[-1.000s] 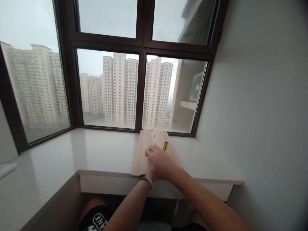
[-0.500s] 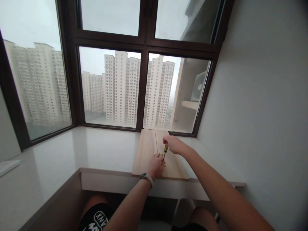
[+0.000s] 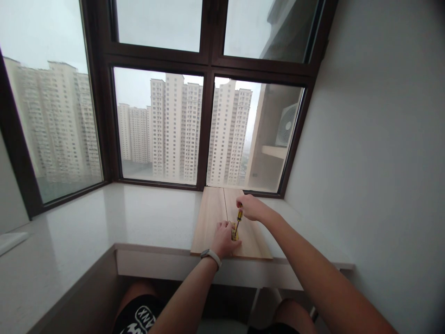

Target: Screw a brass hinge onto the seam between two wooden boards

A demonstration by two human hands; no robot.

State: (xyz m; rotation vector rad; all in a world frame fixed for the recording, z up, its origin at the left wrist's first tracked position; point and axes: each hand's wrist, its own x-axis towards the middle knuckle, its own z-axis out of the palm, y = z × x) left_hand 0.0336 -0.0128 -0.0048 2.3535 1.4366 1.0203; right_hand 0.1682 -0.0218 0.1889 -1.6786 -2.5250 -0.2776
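Observation:
Two pale wooden boards [image 3: 209, 218] lie side by side, with a thin dark seam between them. A yellow, brass-looking hinge [image 3: 234, 231] sits over the seam on the near half. My left hand [image 3: 224, 239] rests on the boards and grips the hinge's left side, thumb at its near edge and fingers at its far edge, covering part of it. My right hand [image 3: 251, 207] is closed around the top of a screwdriver [image 3: 239, 214] with a yellow-and-black handle. Its shaft slants down and its tip meets the hinge; any screw there is too small to make out.
The boards lie on a white windowsill counter [image 3: 153, 218], reaching slightly over its front edge. Dark window frames [image 3: 205, 130] rise behind, and a white wall [image 3: 368, 139] stands at the right. A white object [image 3: 13, 241] lies at the far left. My legs are under the counter.
My left hand has shifted slightly left, its fingers and thumb spreading apart and uncovering more of the hinge. My right hand and the screwdriver stay nearly in place.

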